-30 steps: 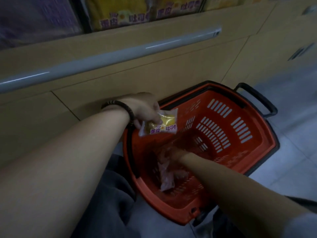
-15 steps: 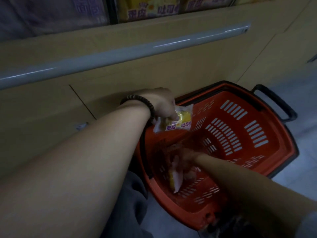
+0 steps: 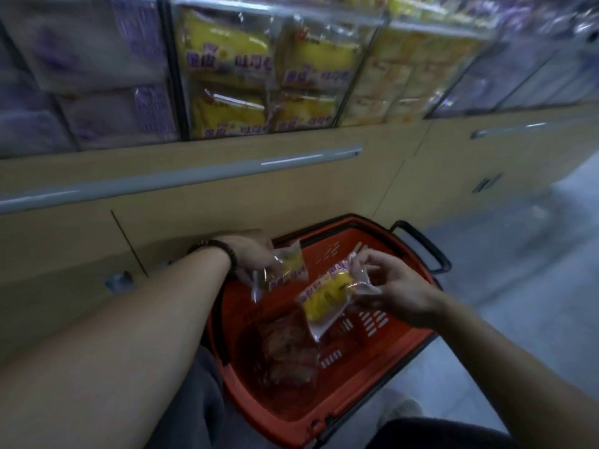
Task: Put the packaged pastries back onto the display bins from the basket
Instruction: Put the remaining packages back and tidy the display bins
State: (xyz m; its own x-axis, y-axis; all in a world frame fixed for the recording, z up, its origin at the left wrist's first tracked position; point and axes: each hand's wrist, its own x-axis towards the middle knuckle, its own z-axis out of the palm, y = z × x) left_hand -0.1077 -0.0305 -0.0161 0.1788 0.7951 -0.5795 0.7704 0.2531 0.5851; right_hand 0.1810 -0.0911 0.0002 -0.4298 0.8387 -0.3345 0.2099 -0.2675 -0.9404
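Since half a second ago the right hand has come up out of the basket, pinching a yellow pastry packet by its sealed edge, and the view has tilted up so the display bins now show above the cabinet front. The left hand, a bead bracelet at its wrist, grips a second packet over the basket's rim. The two packets hang near each other, apparently not touching. More packets lie dim on the basket floor. Both loads look ready to go up to the bin of matching yellow packs. It would be best to hold them by the seals so the soft cake is not crushed, and to lay them label outward, clear of the purple compartment beside it. Both forearms reach forward and down. The left wrist is bent with the knuckles up, and the right hand's fingers are lightly curled towards the left.
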